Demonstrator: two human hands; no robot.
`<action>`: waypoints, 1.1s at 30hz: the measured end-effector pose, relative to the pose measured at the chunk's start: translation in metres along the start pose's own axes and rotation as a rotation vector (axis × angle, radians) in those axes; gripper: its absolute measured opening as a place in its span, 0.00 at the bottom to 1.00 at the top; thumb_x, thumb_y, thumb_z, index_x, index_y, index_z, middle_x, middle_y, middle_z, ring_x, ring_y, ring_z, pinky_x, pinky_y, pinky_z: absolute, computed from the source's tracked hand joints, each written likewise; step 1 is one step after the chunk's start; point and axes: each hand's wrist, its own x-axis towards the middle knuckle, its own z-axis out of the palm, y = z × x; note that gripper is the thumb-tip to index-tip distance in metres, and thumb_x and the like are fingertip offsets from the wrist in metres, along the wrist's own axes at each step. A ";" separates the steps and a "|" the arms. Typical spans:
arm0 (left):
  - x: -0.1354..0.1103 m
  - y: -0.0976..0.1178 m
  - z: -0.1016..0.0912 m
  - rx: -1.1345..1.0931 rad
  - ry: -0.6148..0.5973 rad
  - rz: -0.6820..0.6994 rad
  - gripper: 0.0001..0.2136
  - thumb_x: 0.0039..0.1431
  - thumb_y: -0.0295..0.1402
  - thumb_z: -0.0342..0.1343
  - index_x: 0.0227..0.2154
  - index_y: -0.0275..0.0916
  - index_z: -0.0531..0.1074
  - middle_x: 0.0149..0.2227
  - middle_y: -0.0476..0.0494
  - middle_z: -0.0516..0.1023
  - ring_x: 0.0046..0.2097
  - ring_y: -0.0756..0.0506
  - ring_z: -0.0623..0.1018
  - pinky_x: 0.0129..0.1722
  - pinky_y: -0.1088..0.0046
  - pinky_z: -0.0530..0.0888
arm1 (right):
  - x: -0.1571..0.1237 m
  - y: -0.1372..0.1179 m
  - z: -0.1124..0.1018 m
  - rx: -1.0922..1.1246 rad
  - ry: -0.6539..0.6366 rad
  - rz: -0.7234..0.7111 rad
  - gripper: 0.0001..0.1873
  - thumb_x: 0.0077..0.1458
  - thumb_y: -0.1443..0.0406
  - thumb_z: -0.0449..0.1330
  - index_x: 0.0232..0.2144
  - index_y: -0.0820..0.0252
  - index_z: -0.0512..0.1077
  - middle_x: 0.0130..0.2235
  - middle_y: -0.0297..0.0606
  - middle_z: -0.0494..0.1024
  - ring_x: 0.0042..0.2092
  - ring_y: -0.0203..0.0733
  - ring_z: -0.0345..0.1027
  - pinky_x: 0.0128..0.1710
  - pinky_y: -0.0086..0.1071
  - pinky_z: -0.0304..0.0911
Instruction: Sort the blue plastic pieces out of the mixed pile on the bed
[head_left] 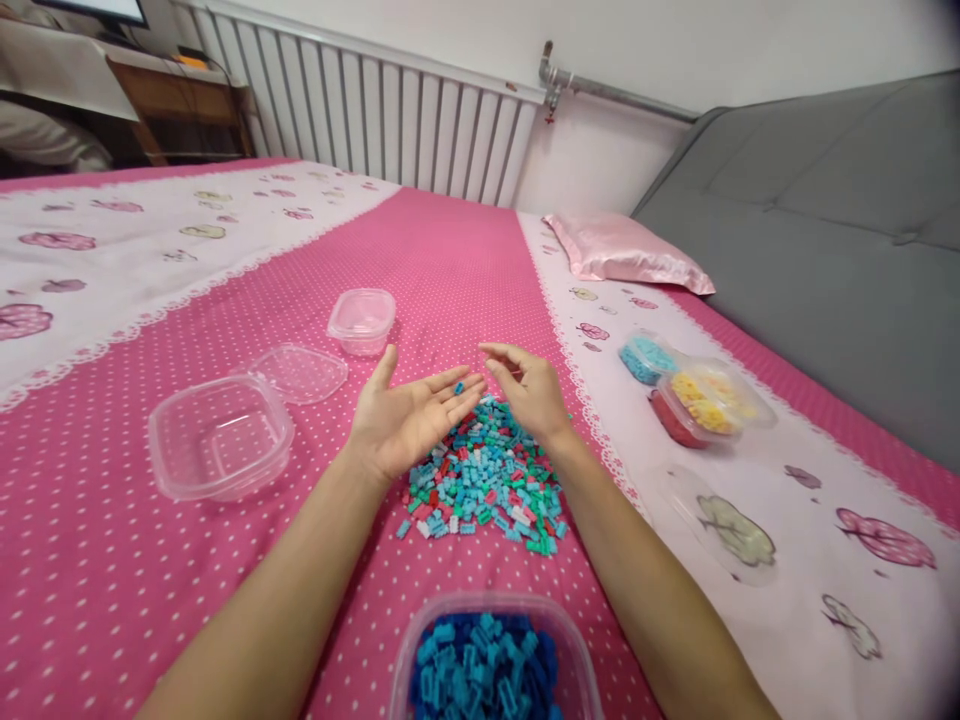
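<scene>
My left hand (401, 420) flat, palm up, blue brick (459, 388) on fingertips | my right hand (529, 388) loosely curled, empty, over brick pile (484, 485) | pinch single bricks, keep palm level.

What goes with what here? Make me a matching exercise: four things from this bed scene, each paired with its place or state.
Things:
1. left hand
2. loose brick pile
3. pink pillow
4. large clear tub

Places or states:
A. empty, left of the hands
B. palm up, one small blue piece on the fingers
C. by the grey headboard
D. mixed blue, green, red and white, under the hands

Pairs: 1-B, 2-D, 3-C, 4-A
</scene>
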 end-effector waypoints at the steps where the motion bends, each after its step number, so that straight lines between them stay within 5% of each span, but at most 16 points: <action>1: 0.000 0.001 -0.001 -0.011 0.030 0.029 0.35 0.57 0.54 0.40 0.54 0.25 0.60 0.47 0.25 0.72 0.55 0.36 0.71 0.50 0.62 0.74 | 0.001 0.006 0.001 -0.035 -0.004 0.021 0.14 0.59 0.68 0.54 0.46 0.58 0.73 0.44 0.38 0.77 0.43 0.40 0.71 0.44 0.34 0.66; 9: 0.003 0.007 -0.007 -0.097 0.178 0.233 0.33 0.57 0.53 0.42 0.51 0.25 0.62 0.48 0.26 0.71 0.53 0.38 0.72 0.49 0.67 0.74 | -0.003 0.025 0.010 -0.396 -0.441 -0.037 0.11 0.61 0.69 0.53 0.40 0.59 0.75 0.44 0.39 0.77 0.49 0.42 0.68 0.53 0.35 0.58; 33: 0.003 0.007 -0.007 -0.158 0.203 0.231 0.35 0.58 0.52 0.41 0.54 0.22 0.61 0.48 0.24 0.71 0.53 0.37 0.73 0.46 0.66 0.76 | -0.004 0.029 0.008 -0.520 -0.351 0.130 0.16 0.61 0.72 0.49 0.47 0.62 0.71 0.49 0.41 0.75 0.52 0.42 0.67 0.53 0.32 0.58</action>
